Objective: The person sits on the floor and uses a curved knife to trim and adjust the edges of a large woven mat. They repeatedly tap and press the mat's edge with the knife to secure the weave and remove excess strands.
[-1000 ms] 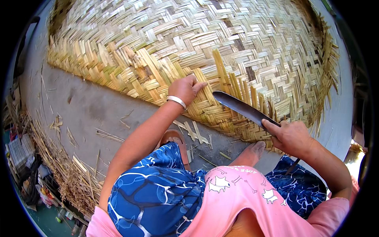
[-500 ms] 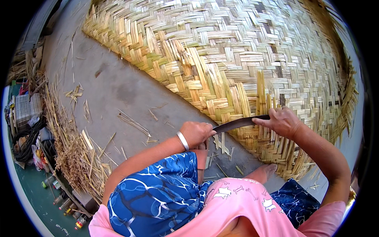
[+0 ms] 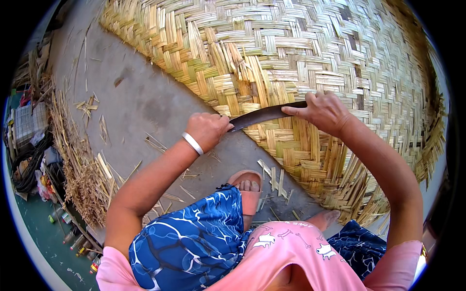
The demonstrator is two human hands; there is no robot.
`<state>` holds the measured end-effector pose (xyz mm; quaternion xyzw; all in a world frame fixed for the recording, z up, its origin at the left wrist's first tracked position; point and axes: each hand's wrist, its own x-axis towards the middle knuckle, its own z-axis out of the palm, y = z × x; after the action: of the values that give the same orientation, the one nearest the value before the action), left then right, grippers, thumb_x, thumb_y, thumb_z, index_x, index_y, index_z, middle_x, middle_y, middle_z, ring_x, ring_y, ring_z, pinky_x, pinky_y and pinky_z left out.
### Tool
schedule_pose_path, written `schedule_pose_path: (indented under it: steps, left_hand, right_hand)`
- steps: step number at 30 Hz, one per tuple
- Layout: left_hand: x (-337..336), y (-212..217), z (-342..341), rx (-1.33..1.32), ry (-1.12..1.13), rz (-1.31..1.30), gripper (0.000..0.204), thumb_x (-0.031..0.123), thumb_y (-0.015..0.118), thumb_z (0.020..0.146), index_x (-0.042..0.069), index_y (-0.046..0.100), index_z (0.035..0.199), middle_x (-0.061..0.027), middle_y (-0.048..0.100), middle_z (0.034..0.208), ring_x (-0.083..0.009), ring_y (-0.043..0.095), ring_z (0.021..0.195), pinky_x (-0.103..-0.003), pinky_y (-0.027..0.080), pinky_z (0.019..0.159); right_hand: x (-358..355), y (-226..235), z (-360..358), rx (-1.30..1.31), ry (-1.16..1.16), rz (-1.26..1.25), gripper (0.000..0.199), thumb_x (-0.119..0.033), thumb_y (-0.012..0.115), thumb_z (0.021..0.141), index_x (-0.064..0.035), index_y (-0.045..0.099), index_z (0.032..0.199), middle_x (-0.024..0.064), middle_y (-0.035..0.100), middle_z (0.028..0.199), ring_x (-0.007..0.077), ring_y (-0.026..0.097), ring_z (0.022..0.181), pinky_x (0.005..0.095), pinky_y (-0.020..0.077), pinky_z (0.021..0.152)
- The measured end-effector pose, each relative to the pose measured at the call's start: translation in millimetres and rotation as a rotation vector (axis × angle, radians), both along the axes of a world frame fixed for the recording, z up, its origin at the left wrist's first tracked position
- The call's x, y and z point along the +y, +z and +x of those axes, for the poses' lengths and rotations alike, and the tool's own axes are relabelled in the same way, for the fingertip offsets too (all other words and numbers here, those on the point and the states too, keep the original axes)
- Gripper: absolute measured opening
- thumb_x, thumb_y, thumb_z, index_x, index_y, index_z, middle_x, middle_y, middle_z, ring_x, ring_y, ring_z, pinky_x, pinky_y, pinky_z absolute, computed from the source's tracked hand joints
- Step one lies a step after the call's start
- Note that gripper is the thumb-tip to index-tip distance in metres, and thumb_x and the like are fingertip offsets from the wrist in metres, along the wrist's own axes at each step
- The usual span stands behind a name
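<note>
1. The left hand [image 3: 208,130] has come off the large woven bamboo-strip mat [image 3: 310,63] and now closes its grip on the tip of the dark curved steel blade [image 3: 264,115].
2. The right hand [image 3: 323,112] clasps the blade's other end, so the blade now lies flat across the mat's edge, held two-handed.

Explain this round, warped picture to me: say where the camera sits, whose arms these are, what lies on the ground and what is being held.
The camera is worn on a person's head and looks down, so both arms rising from the lower edge are that person's own. Its wide lens bends straight edges near the rim. No machine is involved, only bare hands. The left hand, with a pale bangle at the wrist, closes on one end of a dark curved blade; the right hand grips the other end. The blade lies across the edge of a large woven bamboo mat spread on grey concrete ground. Cut bamboo slivers lie near a foot in a pink sandal.
</note>
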<state>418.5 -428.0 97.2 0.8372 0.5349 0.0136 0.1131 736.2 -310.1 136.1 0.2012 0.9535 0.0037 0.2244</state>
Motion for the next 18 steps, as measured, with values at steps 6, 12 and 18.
schedule_pose_path:
  steps: [6,12,18]
  left_hand:
    - [10.5,3.9,-9.5,0.021,-0.108,0.029,0.029,0.034,0.067,0.082,0.013,0.055,0.066,-0.0056,0.058,0.059,-0.0254,0.060,0.056,-0.039,0.045,0.049]
    - [22.4,5.2,-13.0,0.093,-0.065,0.099,0.032,0.035,0.067,0.082,0.013,0.053,0.064,-0.0045,0.056,0.058,-0.0244,0.059,0.055,-0.038,0.045,0.049]
    - [93.0,11.8,-52.9,0.267,-0.016,0.141,0.032,0.041,0.062,0.086,0.014,0.055,0.071,-0.0061,0.059,0.061,-0.0255,0.060,0.057,-0.039,0.045,0.050]
  right_hand:
    - [7.5,7.6,-6.6,0.000,-0.014,-0.074,0.055,-0.015,0.041,0.097,-0.0478,0.034,0.141,0.0085,0.051,0.083,0.0161,0.057,0.067,0.0306,0.0481,0.059]
    - [7.4,-0.5,-13.1,-0.003,-0.102,-0.088,0.057,-0.012,0.043,0.097,-0.0477,0.034,0.141,0.0098,0.050,0.077,0.0157,0.055,0.060,0.0298,0.0471,0.051]
    - [44.0,-23.1,-45.7,0.109,-0.138,0.084,0.061,-0.010,0.049,0.095,-0.0448,0.034,0.143,0.0138,0.056,0.088,0.0166,0.063,0.063,0.0272,0.0472,0.045]
